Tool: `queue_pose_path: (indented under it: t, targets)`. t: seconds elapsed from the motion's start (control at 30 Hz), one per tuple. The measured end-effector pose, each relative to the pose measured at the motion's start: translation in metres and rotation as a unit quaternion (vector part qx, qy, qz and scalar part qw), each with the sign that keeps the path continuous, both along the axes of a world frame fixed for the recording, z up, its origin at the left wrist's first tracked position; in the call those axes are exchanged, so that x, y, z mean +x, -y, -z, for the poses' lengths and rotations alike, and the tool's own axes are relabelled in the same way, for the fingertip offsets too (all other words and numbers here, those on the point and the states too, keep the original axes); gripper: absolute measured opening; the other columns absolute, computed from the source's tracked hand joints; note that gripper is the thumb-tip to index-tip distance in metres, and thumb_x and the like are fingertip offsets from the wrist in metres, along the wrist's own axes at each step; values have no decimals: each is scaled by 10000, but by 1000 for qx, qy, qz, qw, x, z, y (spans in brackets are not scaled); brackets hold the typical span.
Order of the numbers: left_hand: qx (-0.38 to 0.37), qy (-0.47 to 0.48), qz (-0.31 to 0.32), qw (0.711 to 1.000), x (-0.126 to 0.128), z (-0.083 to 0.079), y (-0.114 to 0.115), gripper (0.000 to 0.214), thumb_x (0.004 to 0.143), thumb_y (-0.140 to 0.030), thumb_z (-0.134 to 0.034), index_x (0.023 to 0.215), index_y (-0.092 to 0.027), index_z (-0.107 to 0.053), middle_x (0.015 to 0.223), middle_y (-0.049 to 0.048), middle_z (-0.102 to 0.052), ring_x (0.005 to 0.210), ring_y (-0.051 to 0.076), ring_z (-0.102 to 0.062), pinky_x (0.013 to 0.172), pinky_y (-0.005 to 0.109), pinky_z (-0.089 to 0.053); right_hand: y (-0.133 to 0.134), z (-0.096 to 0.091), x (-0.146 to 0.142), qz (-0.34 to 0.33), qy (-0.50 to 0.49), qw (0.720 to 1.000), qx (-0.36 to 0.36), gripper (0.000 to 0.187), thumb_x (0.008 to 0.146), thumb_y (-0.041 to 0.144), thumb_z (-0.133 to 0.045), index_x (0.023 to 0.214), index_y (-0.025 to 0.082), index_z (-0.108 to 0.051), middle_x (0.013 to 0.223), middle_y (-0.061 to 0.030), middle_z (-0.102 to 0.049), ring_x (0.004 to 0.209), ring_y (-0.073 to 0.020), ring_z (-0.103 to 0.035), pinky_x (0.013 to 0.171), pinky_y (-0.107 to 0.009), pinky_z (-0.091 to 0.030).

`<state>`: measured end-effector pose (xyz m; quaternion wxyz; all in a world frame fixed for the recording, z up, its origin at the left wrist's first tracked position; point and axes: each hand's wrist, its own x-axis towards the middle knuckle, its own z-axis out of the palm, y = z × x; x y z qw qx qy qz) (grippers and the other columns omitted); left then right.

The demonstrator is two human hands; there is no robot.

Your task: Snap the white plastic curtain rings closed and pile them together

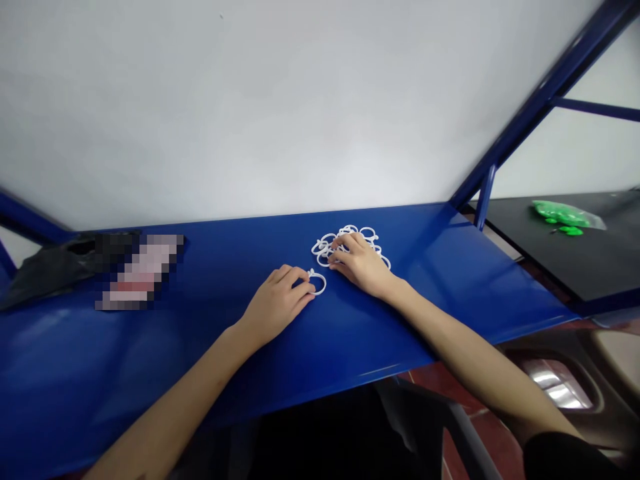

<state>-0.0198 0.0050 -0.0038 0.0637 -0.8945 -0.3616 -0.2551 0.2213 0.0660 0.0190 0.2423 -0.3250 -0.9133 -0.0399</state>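
Observation:
On the blue shelf [210,320] lies a pile of several white plastic rings [367,235]. My right hand [361,265] rests on the near side of that pile, fingers bent and touching the rings. My left hand [276,301] sits just to the left, its fingers curled and pinched on a single white ring [318,283] that lies on the shelf apart from the pile.
A black bag [47,270] and a blurred-out flat item [140,272] lie at the shelf's left end. To the right, a black surface [560,253] carries a clear bag of green pieces [563,213]. Blue frame bars [530,107] rise at the right. A white wall stands behind.

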Motion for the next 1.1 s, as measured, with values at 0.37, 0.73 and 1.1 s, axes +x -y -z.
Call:
queue_pose_path:
  t: [0.37,0.73,1.1]
  targets:
    - [-47,48,-25,997,-1,-8,2,131,958,-284,-597,1041,-183,-605,1045,63,-633,952,217,-560,890,398,-497,23,-16,0,-108,-37,987,-111,192,1011,298,-536,995,192,-695,1060,-79,-653,1015,-205,-541,914,-372,-482]
    - [-51,6,-32,998,-2,-4,1,166,979,-297,-550,1064,-221,-670,1045,64,-583,909,214,-521,825,387,-501,23,-3,-7,-120,1,987,-105,283,1021,378,-499,1041,192,-710,1143,-108,-585,1043,-215,-540,920,-387,-477]
    - [14,-33,-59,998,-1,-1,-1,183,981,-298,-559,874,-201,-671,944,53,-596,844,206,-496,749,351,-433,26,4,-20,-85,59,994,-30,260,1025,293,-500,969,162,-717,1191,-130,-600,1014,-230,-528,873,-381,-475]
